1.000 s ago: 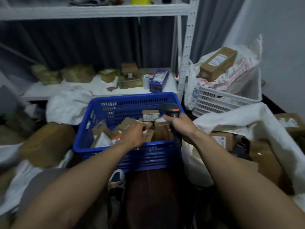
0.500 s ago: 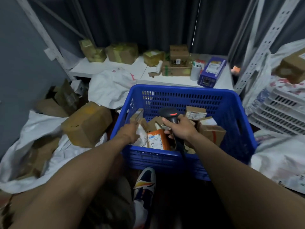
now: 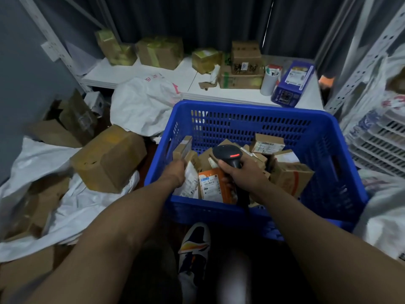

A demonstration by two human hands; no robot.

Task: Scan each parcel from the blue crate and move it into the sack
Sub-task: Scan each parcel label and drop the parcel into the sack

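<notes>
Left hand [image 3: 175,173] now around pouch [image 3: 190,183], scanner [image 3: 229,154] alongside

Dark curtain [image 3: 197,18] behind, white shelf [image 3: 135,73] carrying taped cardboard boxes [image 3: 161,51], blue carton [image 3: 292,83] beside white cup [image 3: 269,81], sneaker [image 3: 195,244] down below.

Ahead of you, the low white shelf board [image 3: 140,73] carries tape-wrapped brown cardboard boxes [image 3: 161,51] along its back edge. It also holds a two-high stack of brown cartons [image 3: 243,66], a white cylindrical cup [image 3: 269,84] and, just beside it, a long purple box with a white label [image 3: 291,84]. The blue slotted plastic crate [image 3: 252,121] stands just in front of that shelf; what bears it is hidden from you. On the floor [image 3: 150,157] to your left, a crumpled white woven sack [image 3: 72,207] lies spread, a large brown cardboard box [image 3: 109,156] resting on it.
</notes>
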